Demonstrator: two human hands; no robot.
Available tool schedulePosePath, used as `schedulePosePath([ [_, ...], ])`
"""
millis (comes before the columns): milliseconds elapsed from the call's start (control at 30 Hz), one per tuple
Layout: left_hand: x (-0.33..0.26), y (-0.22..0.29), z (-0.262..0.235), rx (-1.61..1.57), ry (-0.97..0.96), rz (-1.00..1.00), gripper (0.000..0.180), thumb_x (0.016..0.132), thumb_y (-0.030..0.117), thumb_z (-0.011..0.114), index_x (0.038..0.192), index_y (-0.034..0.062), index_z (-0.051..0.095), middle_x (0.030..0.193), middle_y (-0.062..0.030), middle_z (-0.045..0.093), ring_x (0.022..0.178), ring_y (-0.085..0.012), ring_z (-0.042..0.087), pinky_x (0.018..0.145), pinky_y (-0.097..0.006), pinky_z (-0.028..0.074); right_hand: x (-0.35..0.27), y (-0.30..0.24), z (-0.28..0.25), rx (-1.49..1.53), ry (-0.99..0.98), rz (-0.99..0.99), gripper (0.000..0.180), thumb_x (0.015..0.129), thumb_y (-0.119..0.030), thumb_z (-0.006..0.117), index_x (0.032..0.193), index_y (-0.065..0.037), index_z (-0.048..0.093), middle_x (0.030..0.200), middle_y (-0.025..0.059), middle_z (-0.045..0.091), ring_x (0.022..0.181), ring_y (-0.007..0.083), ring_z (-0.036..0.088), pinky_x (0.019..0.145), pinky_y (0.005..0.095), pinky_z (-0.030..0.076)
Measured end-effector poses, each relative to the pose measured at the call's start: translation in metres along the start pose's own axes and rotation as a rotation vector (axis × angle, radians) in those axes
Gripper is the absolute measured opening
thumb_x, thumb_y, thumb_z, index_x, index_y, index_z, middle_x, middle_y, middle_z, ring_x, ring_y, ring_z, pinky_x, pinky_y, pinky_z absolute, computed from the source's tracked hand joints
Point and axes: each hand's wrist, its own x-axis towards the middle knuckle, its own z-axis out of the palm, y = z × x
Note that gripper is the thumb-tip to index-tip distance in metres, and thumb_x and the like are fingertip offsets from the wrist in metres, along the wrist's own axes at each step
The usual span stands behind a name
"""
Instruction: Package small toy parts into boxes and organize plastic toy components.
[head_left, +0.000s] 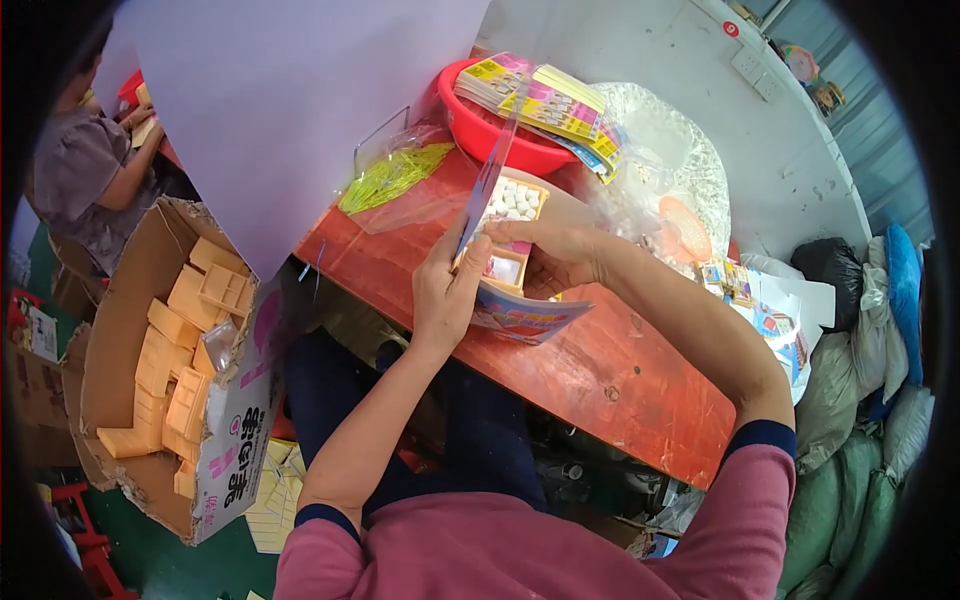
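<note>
Just above the table's near edge I hold a pale orange plastic tray (541,204) tilted up. Small white blocks (513,199) fill its far compartment; a nearer compartment (505,268) has a small clear-wrapped item in it. A colourful printed box or card sleeve (530,316) stands against the tray's left and near sides. My left hand (446,296) is closed on the sleeve's left side, thumb upward. At the tray's right side my right hand (556,256) grips it, thumb across the middle and some fingers hidden.
A red basin (462,128) stacked with printed cards (545,100) stands behind. Yellow-green strips (398,178) lie left, clear plastic bags (655,150) right on the red table (640,385). A torn cardboard box (108,350) holds orange trays (165,360). Sacks (840,500) line the right; another person (85,175) sits left.
</note>
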Motion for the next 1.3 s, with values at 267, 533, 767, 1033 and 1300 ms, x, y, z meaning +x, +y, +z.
schedulePosePath([
  [267, 0.008, -0.016, 0.006, 0.015, 0.155, 0.004, 0.033, 0.084, 0.015, 0.054, 0.112, -0.0004, 0.06, 0.098, -0.0187, 0.064, 0.092, -0.0307, 0.062, 0.081, -0.037, 0.047, 0.018, 0.004, -0.011, -0.181, -0.121, 0.105, 0.055, 0.074, -0.058, 0.066, 0.094, -0.007, 0.063, 0.078, 0.0099, 0.065, 0.064, 0.0151, 0.063, 0.053, 0.0231, 0.049],
  [533, 0.018, -0.003, -0.008, 0.178, 0.089, -0.092, 0.035, 0.079, 0.013, 0.055, 0.11, -0.0019, 0.058, 0.105, -0.0204, 0.06, 0.099, -0.0356, 0.058, 0.085, -0.041, 0.045, 0.0, 0.003, 0.004, -0.494, 0.028, 0.003, 0.064, 0.069, -0.073, 0.06, 0.085, -0.011, 0.064, 0.069, 0.0042, 0.064, 0.055, 0.0072, 0.058, 0.044, 0.0163, 0.038],
  [767, -0.027, 0.071, 0.001, 0.692, 0.22, 0.792, 0.033, 0.081, 0.016, 0.058, 0.107, -0.0046, 0.055, 0.104, -0.0191, 0.058, 0.092, -0.0361, 0.058, 0.082, -0.041, 0.047, 0.01, 0.016, 0.004, -0.284, 0.01, -0.053, 0.067, 0.071, -0.079, 0.05, 0.078, -0.014, 0.061, 0.062, -0.0015, 0.056, 0.053, 0.0044, 0.053, 0.044, 0.015, 0.036],
  [1033, 0.003, 0.059, 0.022, 1.346, -0.366, 0.209, 0.028, 0.08, 0.02, 0.056, 0.083, -0.0058, 0.067, 0.095, -0.0227, 0.06, 0.088, -0.0302, 0.062, 0.07, -0.038, 0.051, 0.021, 0.013, -0.029, -0.337, 0.023, 0.001, 0.079, 0.074, -0.081, 0.04, 0.087, -0.006, 0.065, 0.069, 0.0046, 0.061, 0.059, 0.017, 0.06, 0.049, 0.0302, 0.047],
  [1300, 0.005, 0.058, 0.017, 1.367, -0.287, 0.477, 0.025, 0.078, 0.019, 0.056, 0.077, -0.0014, 0.069, 0.094, -0.0226, 0.061, 0.085, -0.0319, 0.063, 0.068, -0.04, 0.051, 0.009, 0.013, -0.03, -1.395, 0.607, -1.553, 0.037, 0.09, -0.027, 0.054, 0.118, -0.003, 0.056, 0.12, 0.0146, 0.056, 0.111, 0.0284, 0.053, 0.092, 0.036, 0.044],
])
